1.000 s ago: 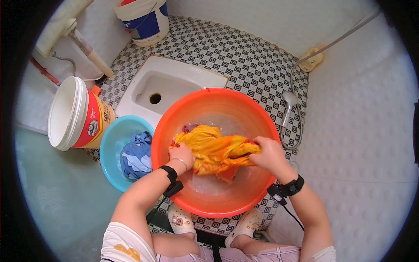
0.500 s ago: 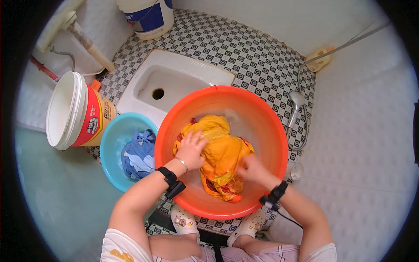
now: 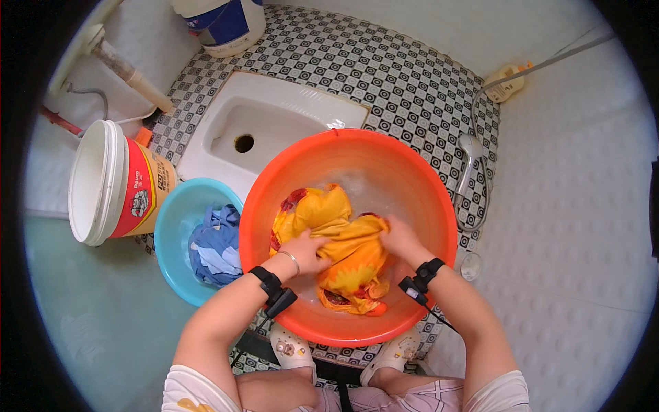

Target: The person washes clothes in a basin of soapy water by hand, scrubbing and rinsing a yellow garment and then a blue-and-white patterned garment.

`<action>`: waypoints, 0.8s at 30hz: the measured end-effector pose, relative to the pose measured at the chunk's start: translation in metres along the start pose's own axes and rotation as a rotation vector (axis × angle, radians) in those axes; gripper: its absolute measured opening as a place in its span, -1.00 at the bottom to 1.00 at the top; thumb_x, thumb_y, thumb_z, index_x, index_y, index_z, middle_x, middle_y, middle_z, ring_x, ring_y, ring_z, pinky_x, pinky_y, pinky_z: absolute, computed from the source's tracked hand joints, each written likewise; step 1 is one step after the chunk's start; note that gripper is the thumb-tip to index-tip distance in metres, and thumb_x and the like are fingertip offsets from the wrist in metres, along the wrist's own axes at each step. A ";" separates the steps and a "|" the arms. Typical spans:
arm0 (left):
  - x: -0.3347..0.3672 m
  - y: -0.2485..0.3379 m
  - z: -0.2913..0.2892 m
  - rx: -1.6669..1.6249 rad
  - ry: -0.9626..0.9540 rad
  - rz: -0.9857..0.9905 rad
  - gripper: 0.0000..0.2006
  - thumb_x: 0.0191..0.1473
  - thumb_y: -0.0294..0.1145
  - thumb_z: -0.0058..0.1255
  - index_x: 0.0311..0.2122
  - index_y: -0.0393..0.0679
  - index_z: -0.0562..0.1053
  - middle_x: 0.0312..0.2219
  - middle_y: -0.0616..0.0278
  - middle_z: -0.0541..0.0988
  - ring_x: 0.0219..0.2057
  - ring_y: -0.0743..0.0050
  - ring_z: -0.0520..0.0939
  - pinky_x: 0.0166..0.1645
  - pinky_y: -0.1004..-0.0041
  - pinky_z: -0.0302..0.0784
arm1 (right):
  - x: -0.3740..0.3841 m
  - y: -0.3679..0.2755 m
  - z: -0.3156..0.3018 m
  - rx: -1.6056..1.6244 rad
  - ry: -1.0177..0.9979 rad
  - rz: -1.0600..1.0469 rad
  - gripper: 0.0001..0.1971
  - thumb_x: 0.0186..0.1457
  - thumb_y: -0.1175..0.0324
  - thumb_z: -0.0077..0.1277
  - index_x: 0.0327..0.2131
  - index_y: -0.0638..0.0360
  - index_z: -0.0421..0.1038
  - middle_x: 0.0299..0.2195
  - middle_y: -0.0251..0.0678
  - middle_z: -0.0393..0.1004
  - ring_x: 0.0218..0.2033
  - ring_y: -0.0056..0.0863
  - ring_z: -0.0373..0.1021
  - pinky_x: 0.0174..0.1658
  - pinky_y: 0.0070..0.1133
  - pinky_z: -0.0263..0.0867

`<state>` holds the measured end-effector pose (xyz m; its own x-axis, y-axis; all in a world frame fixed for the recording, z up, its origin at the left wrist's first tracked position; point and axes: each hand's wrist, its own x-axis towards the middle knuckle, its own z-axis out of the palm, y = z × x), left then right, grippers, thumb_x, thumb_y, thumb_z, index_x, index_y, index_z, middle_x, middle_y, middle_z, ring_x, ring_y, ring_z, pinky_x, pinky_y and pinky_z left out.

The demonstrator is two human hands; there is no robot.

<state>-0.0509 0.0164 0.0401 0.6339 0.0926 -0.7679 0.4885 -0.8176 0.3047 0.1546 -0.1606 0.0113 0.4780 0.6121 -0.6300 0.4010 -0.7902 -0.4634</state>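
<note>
A wet yellow-orange garment (image 3: 336, 223) with dark red patches lies bunched in a large orange basin (image 3: 350, 332). My left hand (image 3: 302, 254) has its fingers bent into the cloth on the left side. With its fingers closed, my right hand (image 3: 402, 239) grips the garment's right edge. Folds run across the cloth between both hands. Some thin suds or water show at the basin's bottom. Each wrist wears a black strap with a small device, and a thin bangle circles the left one.
A light-blue basin (image 3: 163, 237) holding blue clothes (image 3: 218, 247) touches the orange one. Beyond are a squat toilet (image 3: 206, 151), a tilted white-and-red bucket (image 3: 130, 185) and another bucket (image 3: 230, 31). On the right lie a shower head (image 3: 469, 147) with its hose and a cream bottle (image 3: 504, 84).
My left hand has shifted slightly down along the garment. The right has moved up to the cloth's upper right edge, and the cloth's folds have changed shape.
</note>
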 end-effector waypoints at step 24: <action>0.024 0.045 -0.009 -2.093 0.020 0.152 -0.66 0.19 -0.11 -0.19 -0.09 -0.13 0.42 -0.23 0.21 0.55 -0.24 0.37 0.56 -0.15 0.39 0.49 | -0.052 -0.083 0.032 0.040 0.276 -0.935 -0.79 -0.16 0.50 -0.01 -0.35 0.20 0.29 -0.34 -0.09 0.27 -0.21 -0.07 0.27 -0.14 -0.32 0.27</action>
<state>-0.0078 -0.0130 0.0403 0.7222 0.1188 -0.6814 0.2215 0.8936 0.3905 0.0712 -0.1284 0.0626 0.1485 0.9744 0.1688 0.6875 0.0210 -0.7259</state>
